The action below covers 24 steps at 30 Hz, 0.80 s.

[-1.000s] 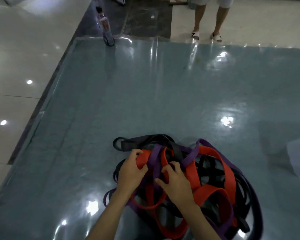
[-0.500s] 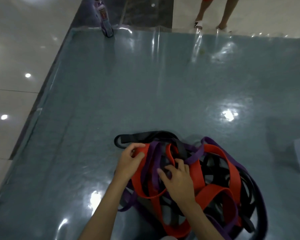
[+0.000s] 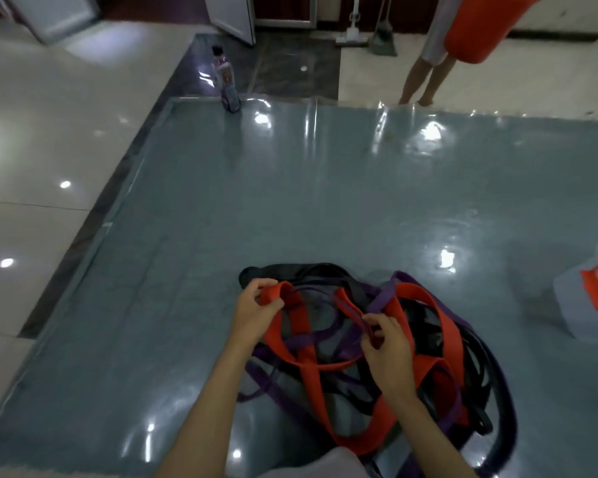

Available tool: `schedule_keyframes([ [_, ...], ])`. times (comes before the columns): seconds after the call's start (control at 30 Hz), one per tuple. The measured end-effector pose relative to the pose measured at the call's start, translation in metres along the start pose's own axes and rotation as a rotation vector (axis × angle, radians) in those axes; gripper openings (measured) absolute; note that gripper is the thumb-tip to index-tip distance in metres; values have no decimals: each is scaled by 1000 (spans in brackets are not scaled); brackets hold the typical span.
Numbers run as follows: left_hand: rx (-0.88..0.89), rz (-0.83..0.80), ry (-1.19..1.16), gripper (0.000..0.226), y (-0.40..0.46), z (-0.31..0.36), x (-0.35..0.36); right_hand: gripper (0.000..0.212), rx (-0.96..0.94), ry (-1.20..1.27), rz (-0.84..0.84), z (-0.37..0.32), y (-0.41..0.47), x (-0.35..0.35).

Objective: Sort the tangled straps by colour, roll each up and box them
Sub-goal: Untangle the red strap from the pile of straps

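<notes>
A tangled heap of red straps point(image 3: 423, 305), purple straps point(image 3: 311, 338) and black straps point(image 3: 304, 272) lies on the blue-grey table point(image 3: 290, 201) near its front edge. My left hand point(image 3: 256, 313) grips a folded bend of a red strap at the heap's left side. My right hand point(image 3: 385, 343) pinches a thin red and purple strand near the middle of the heap. Both hands hold their straps slightly raised off the pile.
A translucent box point(image 3: 587, 305) with a red strap in it stands at the right edge. A plastic bottle point(image 3: 227, 81) stands at the table's far left corner. A person's legs point(image 3: 423, 77) are beyond the far edge. Tiled floor lies to the left.
Both hands have lifted and spread apart, pulling the red strap loop open; the left hand's grip moved up along the red strap. The camera tilted up.
</notes>
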State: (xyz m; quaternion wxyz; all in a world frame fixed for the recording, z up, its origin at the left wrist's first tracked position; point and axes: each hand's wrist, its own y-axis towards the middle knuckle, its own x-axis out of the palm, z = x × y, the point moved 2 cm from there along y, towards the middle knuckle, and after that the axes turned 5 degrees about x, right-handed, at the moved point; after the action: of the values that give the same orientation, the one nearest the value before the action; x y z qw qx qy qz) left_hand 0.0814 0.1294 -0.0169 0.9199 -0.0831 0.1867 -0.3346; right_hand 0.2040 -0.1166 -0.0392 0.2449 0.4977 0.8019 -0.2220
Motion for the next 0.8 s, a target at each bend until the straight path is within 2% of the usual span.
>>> schedule_keyframes([
  [0.13, -46, -15, -204, 31, -22, 2, -7, 40, -149, -103, -9, 1, -15, -5],
  [0.23, -61, -81, -385, 25, -39, 10, -2, 41, -270, -93, 7, -1, -29, -4],
  [0.37, -72, -195, -521, 38, -58, 19, 10, 42, -310, -131, -197, -2, -42, 3],
  [0.5, -94, -185, -626, 66, -67, 16, 16, 36, -253, -243, -414, -3, -52, 8],
  [0.67, -116, -160, -722, 54, -72, 15, 12, 41, -188, -331, -452, -5, -49, 5],
  [0.73, -120, -123, -759, 47, -74, 15, 12, 44, -154, -336, -549, -8, -48, 5],
  [0.8, -128, -60, -769, 37, -75, 17, 15, 58, -204, -334, -658, -9, -51, 7],
])
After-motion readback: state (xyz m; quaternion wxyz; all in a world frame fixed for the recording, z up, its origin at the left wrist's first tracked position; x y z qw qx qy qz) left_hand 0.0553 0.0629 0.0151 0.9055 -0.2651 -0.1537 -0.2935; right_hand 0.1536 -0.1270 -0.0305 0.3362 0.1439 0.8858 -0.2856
